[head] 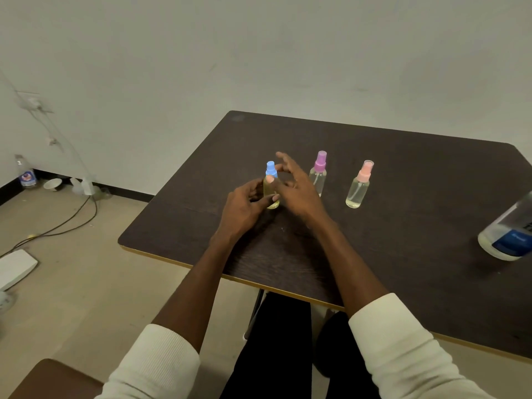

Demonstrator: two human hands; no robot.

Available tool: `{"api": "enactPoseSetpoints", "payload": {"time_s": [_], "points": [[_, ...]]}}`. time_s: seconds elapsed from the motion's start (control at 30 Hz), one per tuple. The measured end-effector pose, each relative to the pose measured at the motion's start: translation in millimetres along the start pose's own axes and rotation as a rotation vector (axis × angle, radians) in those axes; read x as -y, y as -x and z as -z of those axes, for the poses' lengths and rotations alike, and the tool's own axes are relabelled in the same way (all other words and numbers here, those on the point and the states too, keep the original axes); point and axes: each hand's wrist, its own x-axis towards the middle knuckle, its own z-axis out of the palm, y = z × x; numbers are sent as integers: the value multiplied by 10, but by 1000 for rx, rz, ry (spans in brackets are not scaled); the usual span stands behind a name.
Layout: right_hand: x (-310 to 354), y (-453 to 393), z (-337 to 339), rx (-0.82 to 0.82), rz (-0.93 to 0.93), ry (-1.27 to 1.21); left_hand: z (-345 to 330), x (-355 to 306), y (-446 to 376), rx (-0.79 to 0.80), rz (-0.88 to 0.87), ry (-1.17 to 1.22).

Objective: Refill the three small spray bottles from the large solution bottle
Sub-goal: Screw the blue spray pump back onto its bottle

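On my dark surface (403,197), three small spray bottles stand upright in a row. Blue-capped bottle (271,185), yellowish liquid inside: my left hand (244,208) has its grip curled round the body. My right hand (296,185) hovers just beside it, fingers spread, holding nothing. Purple-capped bottle (319,172) and pink-capped bottle (359,185) stand apart to the right. Large solution bottle (509,234) sits at the right edge.
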Motion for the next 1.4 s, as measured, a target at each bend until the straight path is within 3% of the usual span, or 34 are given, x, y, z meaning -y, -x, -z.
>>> {"api": "enactPoseSetpoints", "payload": {"time_s": [0.23,0.37,0.6,0.8,1.1,1.3,1.4], "points": [[-24,-35,-30,-97,6,5,3,-7,6,6,7,14],[-7,-23,-10,-10,16,20,2,8,-2,2,5,12],[-26,-58,-38,-71,-21,30,0,26,-3,13,-27,19],[-5,-78,19,27,-10,9,-1,42,-10,18,-37,36],[-20,-56,-85,-226,59,32,-20,65,-19,1,-72,-16],[12,-108,27,-44,33,66,-21,67,-21,-7,-75,-10],[-6,-111,31,-64,79,127,-28,72,-28,-15,-80,-18]]}}
